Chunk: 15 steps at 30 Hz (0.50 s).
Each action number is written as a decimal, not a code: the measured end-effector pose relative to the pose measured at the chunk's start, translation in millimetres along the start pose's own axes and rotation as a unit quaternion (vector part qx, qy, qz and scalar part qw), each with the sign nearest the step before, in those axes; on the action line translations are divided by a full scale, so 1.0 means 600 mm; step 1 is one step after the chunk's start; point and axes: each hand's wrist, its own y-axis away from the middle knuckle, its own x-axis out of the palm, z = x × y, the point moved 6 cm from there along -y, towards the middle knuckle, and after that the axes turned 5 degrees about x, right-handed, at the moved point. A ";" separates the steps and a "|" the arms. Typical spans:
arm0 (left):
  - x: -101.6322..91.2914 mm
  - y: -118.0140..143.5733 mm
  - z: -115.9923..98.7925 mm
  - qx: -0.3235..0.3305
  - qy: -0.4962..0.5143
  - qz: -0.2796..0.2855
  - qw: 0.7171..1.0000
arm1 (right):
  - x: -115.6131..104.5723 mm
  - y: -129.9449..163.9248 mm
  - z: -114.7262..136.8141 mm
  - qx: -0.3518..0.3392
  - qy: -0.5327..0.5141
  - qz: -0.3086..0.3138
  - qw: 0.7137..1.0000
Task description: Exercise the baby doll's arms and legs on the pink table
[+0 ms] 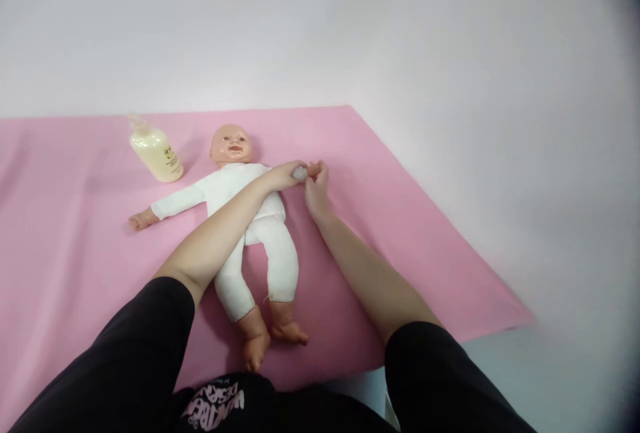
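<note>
A baby doll (273,206) with a white cloth body lies on its back, its head toward the far edge. My left hand (286,175) reaches across the doll's chest and is closed around its arm on the right side, where a bit of white sleeve shows. My right hand (319,194) pinches the doll's small hand at the end of that same arm. The fingertips of both hands are partly hidden. The doll's other arm stretches out to the left, and its bare feet point toward me.
A pink cloth (380,219) covers the table, its edge running diagonally down the right side. A clear pump bottle (157,153) of pale yellow liquid stands left of the doll's head. A pale wall (300,33) rises behind the table.
</note>
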 end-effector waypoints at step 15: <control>0.000 0.006 -0.015 0.012 -0.084 0.026 0.996 | 0.014 0.015 0.024 0.011 0.096 0.042 0.994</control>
